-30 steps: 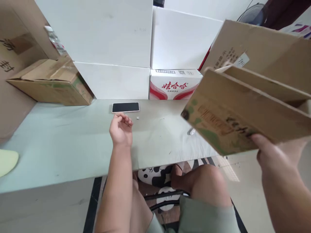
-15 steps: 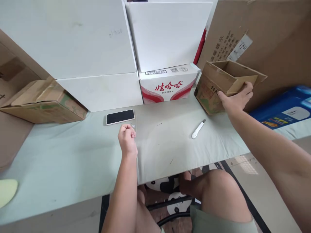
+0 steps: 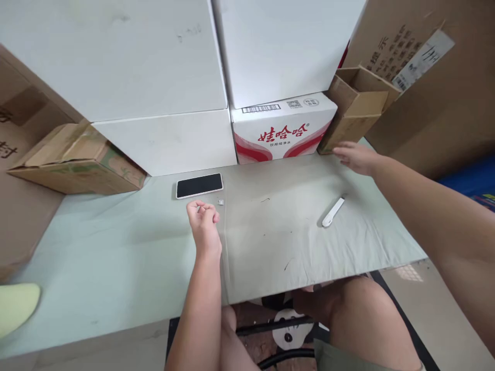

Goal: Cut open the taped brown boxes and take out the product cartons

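Observation:
My left hand [image 3: 204, 221] rests on the pale green tablecloth [image 3: 116, 247] with its fingers loosely curled and nothing visible in them. Just beyond it lie a black phone [image 3: 199, 185] and a tiny grey piece [image 3: 220, 202]. My right hand [image 3: 353, 156] reaches to the far right, fingers stretched out flat, just below an open brown cardboard box [image 3: 353, 108] that leans tilted against the red-and-white carton [image 3: 282, 129]. The hand is off the box. A white utility knife [image 3: 333, 212] lies between my hands.
Large white boxes [image 3: 154, 77] are stacked along the back. A flattened brown box [image 3: 73, 159] lies at the left, and a big brown carton [image 3: 433, 77] at the right. A pale yellow object [image 3: 15, 306] sits at the near left edge. My knees are under the table.
My right hand carried the brown box from up close to the far right, set it against the cartons and let go. The left hand stayed where it was.

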The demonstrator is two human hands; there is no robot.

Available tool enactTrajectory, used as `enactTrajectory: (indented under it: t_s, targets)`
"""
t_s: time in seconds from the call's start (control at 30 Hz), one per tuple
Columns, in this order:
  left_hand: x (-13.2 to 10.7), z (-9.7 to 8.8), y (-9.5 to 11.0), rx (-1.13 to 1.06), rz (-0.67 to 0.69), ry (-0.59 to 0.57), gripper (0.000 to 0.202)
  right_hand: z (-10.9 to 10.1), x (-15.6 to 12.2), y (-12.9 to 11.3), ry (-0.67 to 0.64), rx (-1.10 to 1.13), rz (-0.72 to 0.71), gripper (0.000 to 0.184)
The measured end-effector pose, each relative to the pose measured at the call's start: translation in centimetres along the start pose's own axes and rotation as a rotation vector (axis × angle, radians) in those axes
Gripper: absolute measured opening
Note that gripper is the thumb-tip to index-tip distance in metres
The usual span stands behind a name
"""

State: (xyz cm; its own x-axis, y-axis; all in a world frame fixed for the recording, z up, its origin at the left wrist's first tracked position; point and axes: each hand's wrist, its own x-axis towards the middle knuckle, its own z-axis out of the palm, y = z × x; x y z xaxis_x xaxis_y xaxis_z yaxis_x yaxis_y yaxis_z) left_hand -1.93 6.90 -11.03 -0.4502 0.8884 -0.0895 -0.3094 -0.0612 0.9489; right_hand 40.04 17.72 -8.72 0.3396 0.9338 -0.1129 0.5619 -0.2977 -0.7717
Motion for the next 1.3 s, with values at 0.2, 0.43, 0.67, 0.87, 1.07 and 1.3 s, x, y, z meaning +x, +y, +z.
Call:
enactTrajectory:
  t_s: [0.2, 0.43, 0.67, 0.87, 1.07, 1.3]
  targets:
    - [-1.1, -1.8, 1.0, -0.098, -0.008, -0.005, 0.036, 0.4, -6.9, -3.4, -0.417, -0.074, 0.131, 0.044]
    - [-2.0, -5.0, 2.8, -0.240, -0.042, 0.034, 0.023, 7.6, -12.6, -12.4, -0.646, -0.453, -0.183, 0.056]
    - [-1.4, -10.1, 5.2, -0.355, -0.074, 0.110, 0.020, 24.3, -15.9, -22.9, -0.561, -0.570, -0.691, 0.053]
    - [0.0, -12.7, 5.5, -0.436, -0.154, 0.229, 0.018, 38.0, -18.5, -33.4, -0.366, -0.702, -1.120, 0.070]
    - [1.1, -14.4, 5.6, -0.407, -0.180, 0.241, 0.020, 44.6, -18.8, -39.1, -0.254, -0.719, -1.141, 0.058]
    - [1.6, -15.2, 5.7, -0.474, -0.233, 0.288, 0.021, 44.4, -19.4, -39.6, -0.253, -0.726, -1.087, 0.061]
